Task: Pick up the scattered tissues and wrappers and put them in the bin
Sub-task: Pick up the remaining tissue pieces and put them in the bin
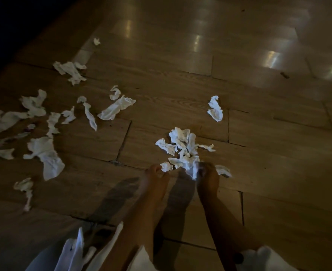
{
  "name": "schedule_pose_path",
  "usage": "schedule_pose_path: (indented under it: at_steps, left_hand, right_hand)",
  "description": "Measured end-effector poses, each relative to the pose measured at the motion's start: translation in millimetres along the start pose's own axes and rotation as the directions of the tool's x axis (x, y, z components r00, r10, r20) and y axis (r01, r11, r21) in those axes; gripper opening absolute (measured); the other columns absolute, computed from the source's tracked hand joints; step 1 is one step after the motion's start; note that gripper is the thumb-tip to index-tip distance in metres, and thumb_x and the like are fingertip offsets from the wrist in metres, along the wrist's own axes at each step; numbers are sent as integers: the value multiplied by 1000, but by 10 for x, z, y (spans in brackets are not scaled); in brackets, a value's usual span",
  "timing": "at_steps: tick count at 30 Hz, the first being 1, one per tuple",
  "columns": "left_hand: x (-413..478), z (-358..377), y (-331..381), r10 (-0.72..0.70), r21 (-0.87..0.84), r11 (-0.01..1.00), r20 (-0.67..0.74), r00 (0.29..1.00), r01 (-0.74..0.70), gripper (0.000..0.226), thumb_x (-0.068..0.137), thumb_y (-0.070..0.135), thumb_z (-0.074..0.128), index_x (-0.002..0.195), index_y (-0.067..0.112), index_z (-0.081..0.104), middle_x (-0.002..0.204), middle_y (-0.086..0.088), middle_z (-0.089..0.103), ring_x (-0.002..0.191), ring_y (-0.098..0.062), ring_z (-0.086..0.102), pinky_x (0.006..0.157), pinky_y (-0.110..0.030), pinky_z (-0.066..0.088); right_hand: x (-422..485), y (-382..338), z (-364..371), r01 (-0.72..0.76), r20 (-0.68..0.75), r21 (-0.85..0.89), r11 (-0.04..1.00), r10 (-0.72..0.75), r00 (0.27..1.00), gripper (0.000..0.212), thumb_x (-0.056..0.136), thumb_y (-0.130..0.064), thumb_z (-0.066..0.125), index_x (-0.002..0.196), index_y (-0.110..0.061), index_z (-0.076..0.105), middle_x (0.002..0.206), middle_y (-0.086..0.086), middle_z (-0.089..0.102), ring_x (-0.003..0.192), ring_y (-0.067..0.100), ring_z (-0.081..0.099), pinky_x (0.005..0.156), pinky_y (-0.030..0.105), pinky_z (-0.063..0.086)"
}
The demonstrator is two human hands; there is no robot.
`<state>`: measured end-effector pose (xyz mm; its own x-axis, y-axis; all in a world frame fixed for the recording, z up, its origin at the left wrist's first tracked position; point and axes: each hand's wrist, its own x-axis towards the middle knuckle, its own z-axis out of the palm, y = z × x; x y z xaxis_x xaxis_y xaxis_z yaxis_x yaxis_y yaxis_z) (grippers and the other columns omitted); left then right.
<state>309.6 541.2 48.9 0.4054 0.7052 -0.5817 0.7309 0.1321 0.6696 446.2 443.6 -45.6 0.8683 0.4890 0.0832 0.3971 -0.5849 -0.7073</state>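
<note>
Crumpled white tissues lie scattered over a wooden floor. One pile of tissues [182,145] sits in the middle, just beyond my hands. My right hand [208,175] is closed on a white tissue [193,171] at the near edge of that pile. My left hand [154,177] rests on the floor beside a small tissue scrap [166,166], its fingertips touching or nearly touching it. A single tissue [216,109] lies farther right. Several more tissues [46,153] spread across the left side. No bin is in view.
The wooden floor [259,153] is dim, with bright reflections at the far right. A small dark object [284,75] lies on the floor at the far right. White clothing [79,251] hangs at the bottom of the view. The far left corner is dark.
</note>
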Motion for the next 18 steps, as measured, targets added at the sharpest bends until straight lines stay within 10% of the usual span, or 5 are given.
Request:
schedule_pose_path:
  at_steps: [7, 18]
  left_hand:
    - [94, -107, -90, 60, 132, 990, -48, 997, -53, 39, 93, 22, 52, 131, 14, 47, 129, -7, 55, 108, -16, 55, 85, -24, 44]
    - [811, 422, -89, 212, 581, 767, 170, 962, -272, 56, 92, 20, 54, 141, 26, 27, 150, -8, 23, 137, -29, 27, 104, -41, 43]
  right_hand:
    - [90, 33, 148, -37, 452, -265, 963, 159, 878, 34, 88, -22, 60, 121, -15, 57, 125, 7, 58, 115, 22, 55, 102, 37, 42]
    - [-135, 269, 48, -148, 76, 71, 986, 143, 987, 24, 84, -14, 64, 108, -21, 64, 109, -5, 66, 92, 2, 60, 77, 15, 48]
